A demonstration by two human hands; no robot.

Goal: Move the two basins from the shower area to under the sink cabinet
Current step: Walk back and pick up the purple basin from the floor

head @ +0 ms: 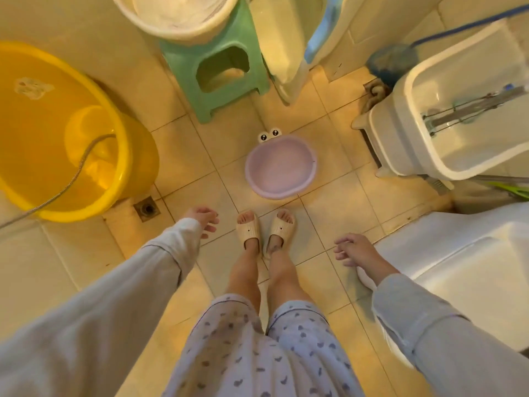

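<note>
Now | round lilac plastic basin (280,169) on glossy tiles | left hand (203,220), right hand (353,249): fingers loose, empty

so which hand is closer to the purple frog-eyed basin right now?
Left, narrowly. The left hand hangs below-left of the purple basin, near the floor drain. The right hand hangs lower-right, beside the white fixture. Neither touches it.

Smooth matt plastic lilac basin (280,170), glossy yellow plastic tub (57,133), glazed tile floor (329,196).
</note>
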